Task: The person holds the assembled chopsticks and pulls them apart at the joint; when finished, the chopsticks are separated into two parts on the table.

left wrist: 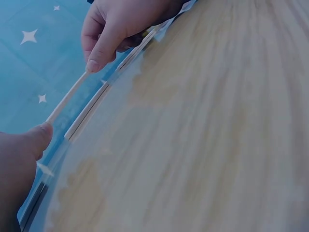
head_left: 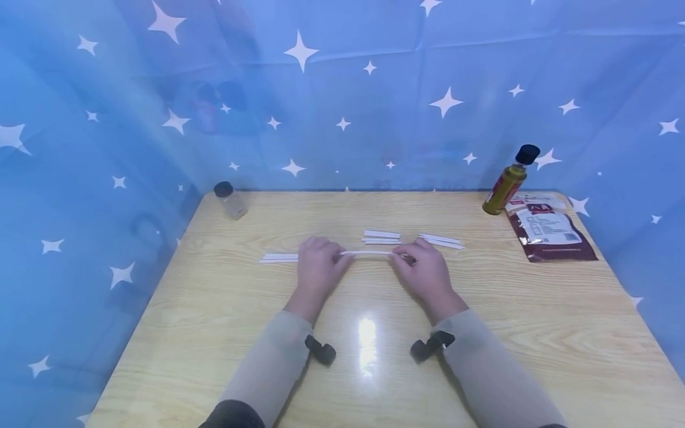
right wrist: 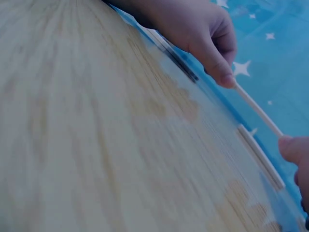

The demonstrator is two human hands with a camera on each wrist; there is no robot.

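Both hands hold one thin white stick (head_left: pixel 369 252) stretched level between them above the table. My left hand (head_left: pixel 320 267) pinches its left end between thumb and fingers. At the other end, my right hand (head_left: pixel 425 270) grips it the same way. In the left wrist view the stick (left wrist: pixel 67 99) runs straight from thumb to thumb, and the right wrist view shows the same stick (right wrist: pixel 258 110). A pair of white sticks (head_left: pixel 278 259) lies partly hidden behind the left hand. More white sticks (head_left: pixel 382 238) lie just beyond the held one, and others (head_left: pixel 441 241) beyond the right hand.
A clear jar with a black lid (head_left: pixel 231 201) stands at the table's back left corner. At the back right are a black-capped bottle of yellowish liquid (head_left: pixel 505 189) and a brown and white packet (head_left: pixel 551 229). A blue star-patterned curtain (head_left: pixel 342 154) surrounds the wooden table (head_left: pixel 369 392).
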